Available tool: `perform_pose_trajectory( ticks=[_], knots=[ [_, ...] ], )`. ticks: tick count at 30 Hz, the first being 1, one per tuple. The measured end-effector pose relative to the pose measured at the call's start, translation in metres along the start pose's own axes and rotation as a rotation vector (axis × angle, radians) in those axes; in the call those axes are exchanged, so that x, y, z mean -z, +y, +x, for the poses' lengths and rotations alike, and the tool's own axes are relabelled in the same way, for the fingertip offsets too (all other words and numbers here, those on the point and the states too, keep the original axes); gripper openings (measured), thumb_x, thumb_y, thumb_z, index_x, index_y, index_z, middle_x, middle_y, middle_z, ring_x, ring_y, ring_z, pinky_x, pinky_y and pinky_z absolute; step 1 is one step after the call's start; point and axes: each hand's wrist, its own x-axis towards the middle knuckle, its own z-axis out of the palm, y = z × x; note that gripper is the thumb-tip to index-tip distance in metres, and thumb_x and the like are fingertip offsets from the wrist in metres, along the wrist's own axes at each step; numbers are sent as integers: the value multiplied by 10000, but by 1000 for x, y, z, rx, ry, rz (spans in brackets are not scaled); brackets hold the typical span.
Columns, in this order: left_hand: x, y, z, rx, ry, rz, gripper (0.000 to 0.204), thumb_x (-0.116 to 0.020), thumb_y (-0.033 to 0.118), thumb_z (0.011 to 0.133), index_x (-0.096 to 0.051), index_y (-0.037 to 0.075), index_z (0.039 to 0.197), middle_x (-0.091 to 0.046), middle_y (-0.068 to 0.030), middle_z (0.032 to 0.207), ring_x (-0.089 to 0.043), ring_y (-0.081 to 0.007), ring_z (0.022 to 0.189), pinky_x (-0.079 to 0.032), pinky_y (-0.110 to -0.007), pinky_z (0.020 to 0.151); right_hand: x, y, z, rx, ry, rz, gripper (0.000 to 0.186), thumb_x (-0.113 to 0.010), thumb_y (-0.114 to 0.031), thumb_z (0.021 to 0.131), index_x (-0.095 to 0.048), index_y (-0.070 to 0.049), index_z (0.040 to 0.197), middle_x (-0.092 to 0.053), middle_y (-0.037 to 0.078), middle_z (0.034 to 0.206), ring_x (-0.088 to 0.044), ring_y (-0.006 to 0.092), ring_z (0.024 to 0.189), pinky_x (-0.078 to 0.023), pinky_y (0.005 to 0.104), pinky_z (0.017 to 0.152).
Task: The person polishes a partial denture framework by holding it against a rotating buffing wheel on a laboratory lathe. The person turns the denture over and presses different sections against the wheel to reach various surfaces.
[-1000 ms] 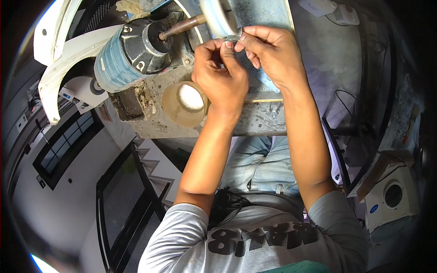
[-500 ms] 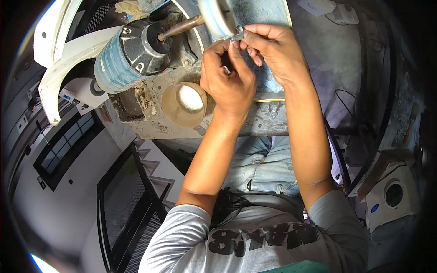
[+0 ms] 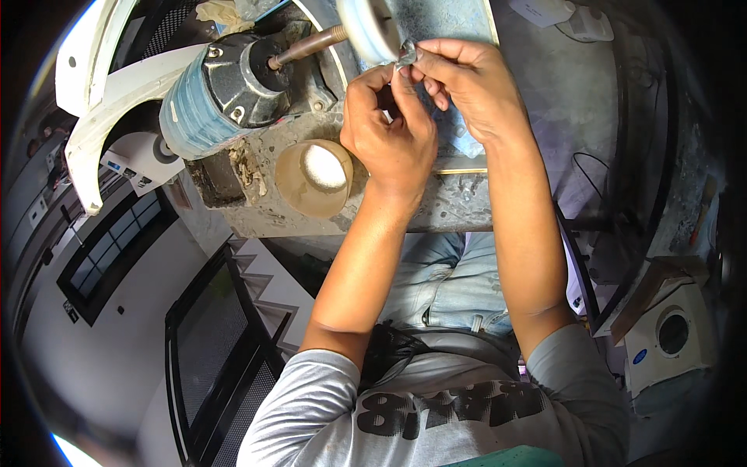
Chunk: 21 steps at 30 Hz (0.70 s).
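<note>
Between my fingertips is a small shiny silver metal piece [image 3: 406,54], held at the rim of a white polishing wheel [image 3: 369,31]. My left hand [image 3: 391,124] pinches it from below with thumb and forefinger, the other fingers curled in. From the right, my right hand [image 3: 473,87] grips it with thumb and forefinger. Most of the piece is covered by my fingers, so its exact kind does not show. The wheel sits on a brown shaft [image 3: 310,48] that comes out of a blue and black motor [image 3: 229,89].
A tan bowl [image 3: 292,179] with white contents stands on the grey workbench [image 3: 436,204], left of my left forearm. Farther left is a dirty dark tray [image 3: 214,180]. White curved guards [image 3: 85,156] rise beside the motor. A beige box with a round opening [image 3: 661,342] is at the right.
Both hands stay at the wheel with almost the same grip. The metal piece has tilted slightly between my fingertips.
</note>
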Motion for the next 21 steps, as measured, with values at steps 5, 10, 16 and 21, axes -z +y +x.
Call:
perform_pose_trajectory(
  ticks=[5, 10, 16, 21],
  knots=[
    [12, -2, -2, 155, -42, -60, 43, -593, -15, 844, -554, -29, 856, -619, -95, 715, -576, -138, 567, -463, -256, 538, -4, 3, -6, 42, 15, 8, 196, -630, -118, 836, -653, 41, 949, -645, 42, 708, -519, 43, 538, -413, 175, 466],
    [40, 3, -1, 93, -143, -230, 80, -539, -25, 889, -521, -51, 963, -630, -137, 884, -596, -98, 656, -491, -198, 561, -4, -13, -34, 203, -94, -227, 123, -635, -57, 828, -684, 14, 917, -656, 25, 717, -547, 26, 581, -426, 172, 494],
    [57, 9, 7, -107, -250, -268, 108, -536, 0, 903, -492, -55, 984, -618, -218, 952, -633, -185, 809, -528, -246, 664, -1, -22, -54, 491, -143, -350, 147, -672, -37, 802, -681, 18, 937, -665, 42, 761, -577, 58, 621, -458, 196, 548],
    [56, 14, 6, -13, -185, -403, 65, -551, -27, 878, -535, -50, 937, -642, -204, 869, -644, -219, 772, -517, -290, 702, -4, -31, -56, 694, -145, -493, 134, -682, 0, 771, -691, 11, 905, -655, 60, 733, -565, 73, 587, -431, 208, 511]
  ],
)
